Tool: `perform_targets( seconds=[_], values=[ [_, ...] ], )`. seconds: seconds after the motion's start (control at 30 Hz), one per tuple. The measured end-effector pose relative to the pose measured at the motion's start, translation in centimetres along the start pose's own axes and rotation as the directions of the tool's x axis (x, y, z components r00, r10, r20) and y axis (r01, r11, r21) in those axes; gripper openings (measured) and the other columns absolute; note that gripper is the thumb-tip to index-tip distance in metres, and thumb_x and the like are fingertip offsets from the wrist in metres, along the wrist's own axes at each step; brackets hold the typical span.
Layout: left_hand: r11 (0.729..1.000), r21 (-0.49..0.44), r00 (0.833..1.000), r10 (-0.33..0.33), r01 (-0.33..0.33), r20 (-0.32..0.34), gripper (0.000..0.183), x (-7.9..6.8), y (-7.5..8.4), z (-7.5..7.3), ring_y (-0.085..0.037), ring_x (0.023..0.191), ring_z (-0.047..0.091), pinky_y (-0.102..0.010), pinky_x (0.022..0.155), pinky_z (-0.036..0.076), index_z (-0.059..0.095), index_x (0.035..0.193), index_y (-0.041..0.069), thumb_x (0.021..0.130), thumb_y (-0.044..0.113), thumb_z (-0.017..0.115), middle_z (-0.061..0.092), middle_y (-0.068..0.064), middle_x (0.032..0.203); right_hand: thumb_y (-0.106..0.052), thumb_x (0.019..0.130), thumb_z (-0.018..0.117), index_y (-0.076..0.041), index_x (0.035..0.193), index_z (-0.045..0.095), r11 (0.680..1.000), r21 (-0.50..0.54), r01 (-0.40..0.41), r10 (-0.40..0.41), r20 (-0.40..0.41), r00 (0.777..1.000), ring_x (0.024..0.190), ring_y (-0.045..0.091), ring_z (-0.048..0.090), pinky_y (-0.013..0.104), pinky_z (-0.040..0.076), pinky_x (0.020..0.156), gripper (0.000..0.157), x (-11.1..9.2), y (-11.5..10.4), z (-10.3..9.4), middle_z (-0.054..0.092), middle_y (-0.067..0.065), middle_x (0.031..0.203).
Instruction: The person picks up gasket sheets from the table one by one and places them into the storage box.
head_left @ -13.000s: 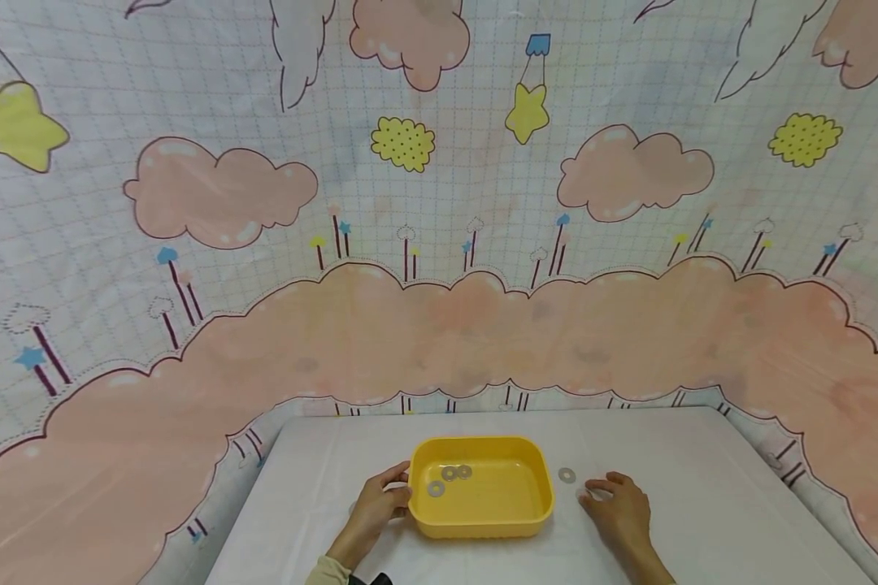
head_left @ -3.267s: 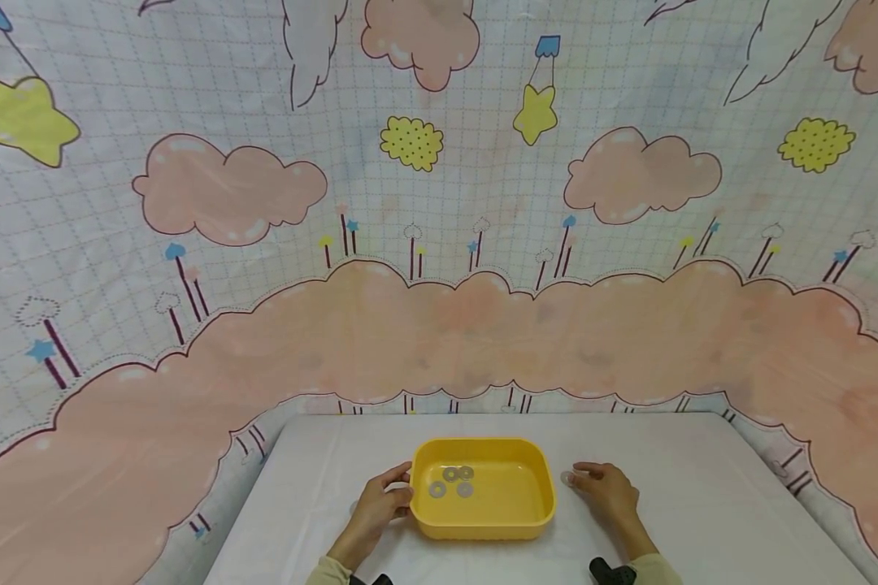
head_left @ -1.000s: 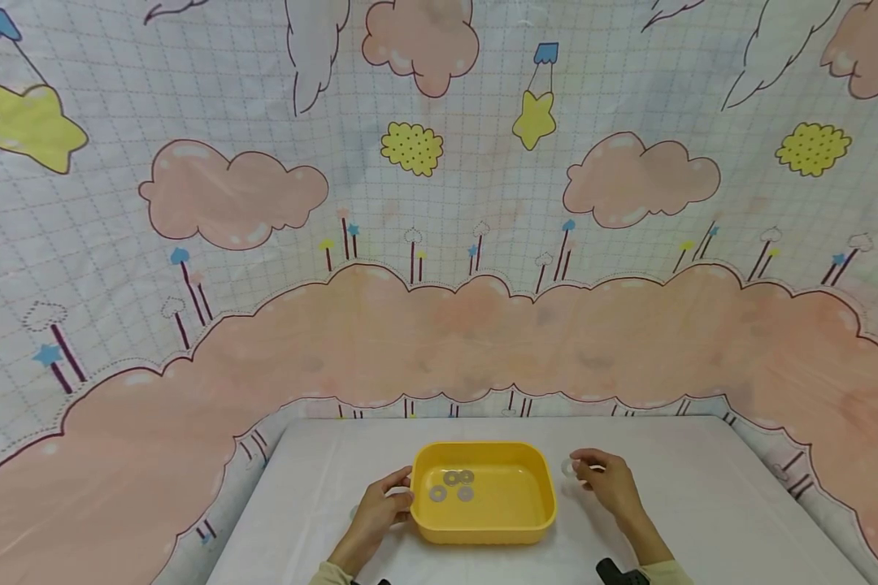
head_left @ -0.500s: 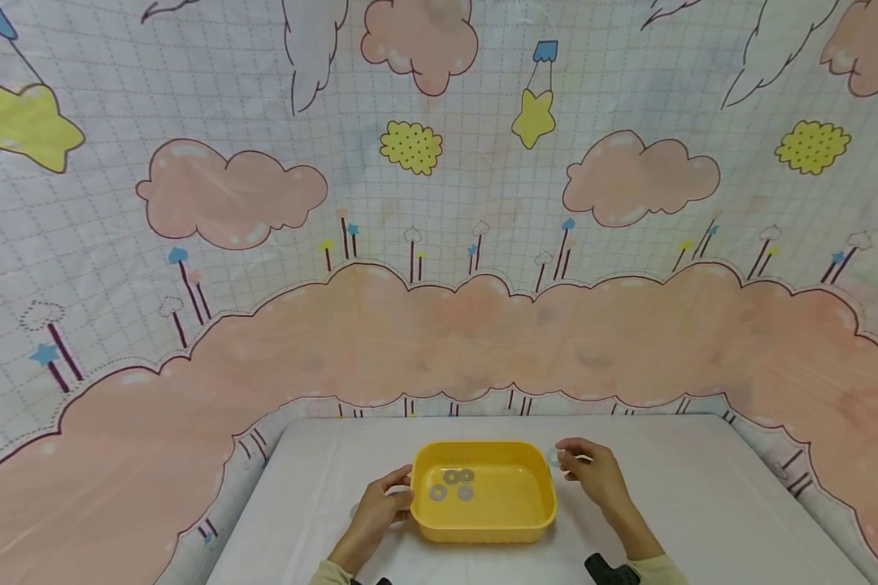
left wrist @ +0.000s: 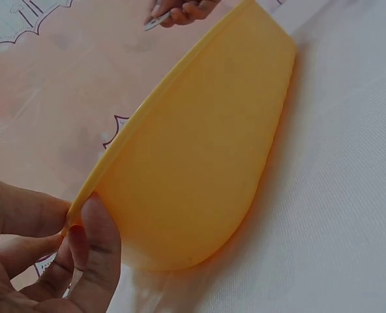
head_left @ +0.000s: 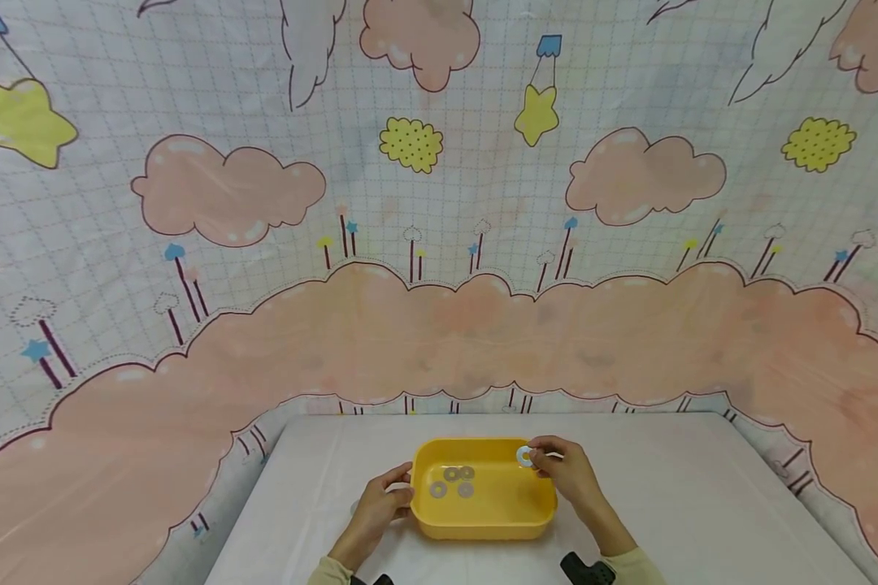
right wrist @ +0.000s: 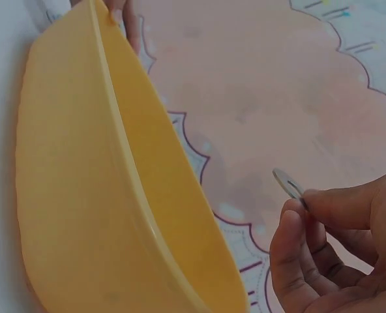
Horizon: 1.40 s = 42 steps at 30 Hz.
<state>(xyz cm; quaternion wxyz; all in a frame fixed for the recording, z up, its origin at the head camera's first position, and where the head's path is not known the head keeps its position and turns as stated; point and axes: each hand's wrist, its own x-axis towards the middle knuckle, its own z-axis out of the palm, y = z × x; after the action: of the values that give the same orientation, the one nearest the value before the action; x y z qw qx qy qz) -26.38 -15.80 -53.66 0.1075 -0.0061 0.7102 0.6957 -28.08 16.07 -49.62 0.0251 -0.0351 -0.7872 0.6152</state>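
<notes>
A yellow plastic tray [head_left: 483, 530] stands on the white table. My left hand [head_left: 375, 505] grips its left rim, thumb outside and fingers over the edge, as the left wrist view shows up close [left wrist: 82, 241]. Several flat metal washers [head_left: 465, 490] lie inside, toward the left half. Over the tray's far right corner my right hand [head_left: 569, 471] pinches another washer [head_left: 523, 457] between thumb and fingertips. In the right wrist view this washer [right wrist: 287, 183] is tilted nearly edge-on, apart from the tray wall.
A small round edge, perhaps another washer [head_left: 354, 505], shows on the table [head_left: 315, 463] left of my left hand, mostly hidden. Behind the table hangs a cloth [head_left: 439, 333] printed with clouds and stars. Dark wrist devices [head_left: 588, 569] sit at the sleeves.
Since the oldest frame, one more washer lies in the tray. My right hand has picked the washer off the table right of the tray and carried it left over the tray. The left hand keeps its place.
</notes>
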Motion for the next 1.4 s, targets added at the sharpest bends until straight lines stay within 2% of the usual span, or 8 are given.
perform_targets(
  seconds=[0.27, 0.47, 0.7, 0.87, 1.4],
  values=[
    [1.0, -0.003, 1.0, 0.003, -0.003, -0.003, 0.06, 0.1, -0.1, 0.0, -0.012, 0.078, 0.059, -0.023, 0.066, 0.055, 0.04, 0.145, -0.008, 0.088, 0.0, 0.059, 0.047, -0.016, 0.12, -0.003, 0.092, 0.064, 0.004, 0.104, 0.068, 0.999, 0.039, -0.011, 0.008, 0.077, 0.997, 0.075, 0.017, 0.063, 0.025, 0.059, 0.064, 0.014, -0.4, -0.3, 2.1, 0.064, 0.01, 0.088],
    [1.0, -0.007, 1.0, -0.003, 0.003, -0.004, 0.06, 0.1, -0.1, 0.0, -0.013, 0.078, 0.058, -0.025, 0.066, 0.055, 0.039, 0.145, -0.008, 0.089, 0.0, 0.058, 0.047, -0.016, 0.12, 0.0, 0.092, 0.063, 0.009, 0.106, 0.065, 0.998, 0.06, 0.012, -0.019, 0.116, 0.993, 0.073, 0.016, 0.065, 0.027, 0.06, 0.064, 0.017, -0.8, -0.3, 3.3, 0.063, 0.012, 0.088],
    [1.0, 0.007, 1.0, -0.003, 0.003, -0.006, 0.059, 0.4, -0.4, -0.1, -0.014, 0.078, 0.058, -0.026, 0.066, 0.054, 0.039, 0.144, -0.011, 0.089, -0.003, 0.057, 0.047, -0.019, 0.12, -0.001, 0.092, 0.062, 0.01, 0.106, 0.064, 0.998, 0.062, 0.01, -0.021, 0.192, 0.981, 0.072, 0.016, 0.066, 0.03, 0.061, 0.065, 0.017, -0.7, 0.0, 4.6, 0.066, 0.015, 0.094],
    [1.0, 0.013, 1.0, 0.005, -0.005, -0.006, 0.059, 0.4, -0.5, -0.1, -0.013, 0.077, 0.058, -0.025, 0.066, 0.054, 0.038, 0.144, -0.011, 0.088, -0.004, 0.057, 0.046, -0.019, 0.12, 0.001, 0.092, 0.062, 0.012, 0.106, 0.064, 0.997, 0.076, 0.001, -0.018, 0.228, 0.973, 0.07, 0.015, 0.066, 0.033, 0.061, 0.065, 0.018, -0.7, 0.0, 5.5, 0.064, 0.014, 0.089],
    [1.0, 0.009, 1.0, -0.006, 0.006, -0.023, 0.061, -0.1, -0.6, 0.3, -0.014, 0.078, 0.059, -0.028, 0.068, 0.056, 0.04, 0.145, -0.008, 0.088, -0.001, 0.059, 0.048, -0.017, 0.12, -0.006, 0.091, 0.064, 0.007, 0.106, 0.065, 0.992, 0.035, -0.12, 0.101, 0.343, 0.934, 0.068, 0.016, 0.069, 0.03, 0.06, 0.065, 0.019, -0.8, 0.5, 7.6, 0.069, 0.01, 0.087]
  ],
)
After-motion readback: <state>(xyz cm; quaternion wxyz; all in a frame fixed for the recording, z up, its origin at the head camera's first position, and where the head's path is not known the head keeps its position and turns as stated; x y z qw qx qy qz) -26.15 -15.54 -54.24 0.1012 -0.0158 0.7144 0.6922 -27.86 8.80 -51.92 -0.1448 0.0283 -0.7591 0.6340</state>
